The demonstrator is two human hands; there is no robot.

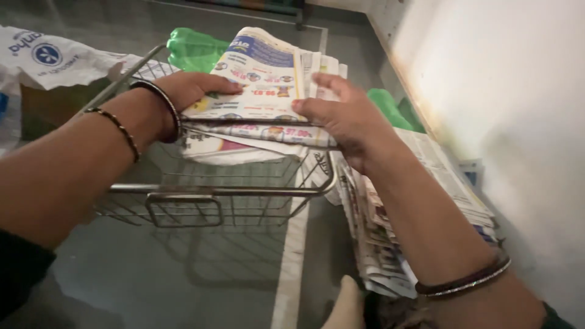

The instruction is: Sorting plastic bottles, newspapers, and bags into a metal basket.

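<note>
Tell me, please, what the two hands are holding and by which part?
A folded newspaper bundle: left hand on its left edge, right hand on its right edge.

Shiny metal wire basket [213, 192], matt newsprint paper [262, 91], glossy green plastic bottle [195, 49]

**Setting: household floor corner, likely a home storage spot**

Bare grey floor [183, 286] with a pale painted stripe [292, 262] running below the fingers. A plain whitewashed wall [518, 122], scuffed along its base, stands to the right of the right-hand fingers. A wire basket [213, 195] sits directly on the floor beneath the fingers. A stack of old newspapers [390, 244] is piled against the wall, below and right of the fingers. Green plastic bottles [195, 49] lie just beyond the fingertips. A white printed carrier bag [55, 58] lies far left of them. No furniture or shelving visible; dim indoor light.
</note>
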